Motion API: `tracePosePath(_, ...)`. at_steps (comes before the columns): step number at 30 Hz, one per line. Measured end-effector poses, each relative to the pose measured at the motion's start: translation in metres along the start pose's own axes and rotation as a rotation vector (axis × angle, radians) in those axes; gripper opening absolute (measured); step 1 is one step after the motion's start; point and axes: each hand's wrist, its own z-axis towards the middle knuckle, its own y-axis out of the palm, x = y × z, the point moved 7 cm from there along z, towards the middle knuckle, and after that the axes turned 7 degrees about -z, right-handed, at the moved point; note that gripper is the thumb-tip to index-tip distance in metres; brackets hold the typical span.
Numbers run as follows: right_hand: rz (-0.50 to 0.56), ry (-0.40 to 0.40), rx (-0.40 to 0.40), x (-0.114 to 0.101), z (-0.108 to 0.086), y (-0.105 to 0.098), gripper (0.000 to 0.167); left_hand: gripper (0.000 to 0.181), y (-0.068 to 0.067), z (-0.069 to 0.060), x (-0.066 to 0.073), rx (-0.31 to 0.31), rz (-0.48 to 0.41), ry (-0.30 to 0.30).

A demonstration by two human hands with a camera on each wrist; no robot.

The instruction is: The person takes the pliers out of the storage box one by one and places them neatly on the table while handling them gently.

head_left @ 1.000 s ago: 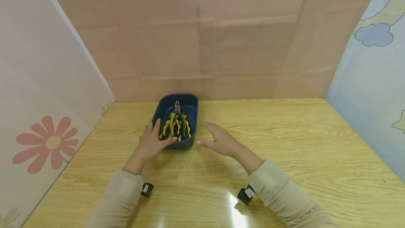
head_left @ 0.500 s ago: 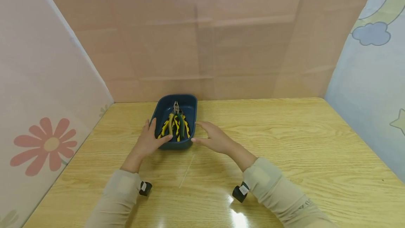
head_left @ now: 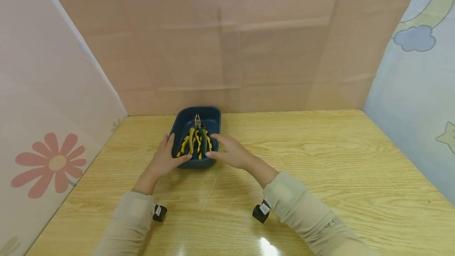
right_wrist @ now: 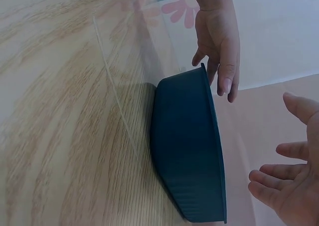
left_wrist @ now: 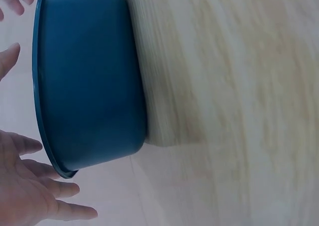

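Observation:
A dark blue plastic bin (head_left: 196,164) stands at the back left of the table and holds several pliers (head_left: 198,137). Their handles are yellow-and-black and green; one pair's metal head points to the back wall. At the bin's left side is my left hand (head_left: 162,162), its fingers spread along the outer wall and its thumb across the front rim. My right hand (head_left: 231,151) hovers over the bin's right rim, thumb and fingers apart, with nothing held. In the right wrist view, a gap shows between the right hand (right_wrist: 294,181) and the bin (right_wrist: 187,141).
The bin sits close to the pinkish-brown back wall (head_left: 227,50). A flower-patterned wall (head_left: 58,163) borders the wooden table (head_left: 320,161) on the left, and a pale blue one (head_left: 408,90) on the right. A small black wrist device (head_left: 261,212) hangs at each cuff.
My right hand has moved left, from beside the bin to above its right rim. My left hand stays at the bin's left side. The bin and pliers stay put.

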Motion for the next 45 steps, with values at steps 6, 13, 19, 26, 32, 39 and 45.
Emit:
tracePosePath(6,-0.021,-0.013,-0.008,-0.007,0.005,0.003,0.065,0.102,0.000,0.000,-0.002,-0.007,0.012,0.016)
tracePosePath(13,-0.050,-0.006,-0.011,-0.006,0.010,0.009,0.064,0.100,0.001,0.000,-0.007,-0.004,0.039,0.037)
tracePosePath(19,-0.064,0.011,-0.016,-0.005,0.017,0.014,0.063,0.096,0.000,-0.001,-0.009,0.003,0.054,0.061)
tracePosePath(26,-0.057,0.069,-0.021,-0.006,0.027,0.020,0.060,0.094,-0.001,-0.002,-0.011,0.007,0.062,0.055)
tracePosePath(32,-0.062,0.118,-0.036,-0.004,0.032,0.025,0.060,0.094,-0.002,-0.004,-0.013,0.008,0.054,0.048)
tracePosePath(39,-0.059,0.138,-0.041,-0.002,0.035,0.029,0.058,0.095,-0.002,-0.005,-0.016,0.012,0.070,0.028)
tracePosePath(45,-0.091,0.119,-0.056,-0.006,0.036,0.032,0.057,0.093,-0.004,-0.006,-0.016,0.020,0.074,0.037)
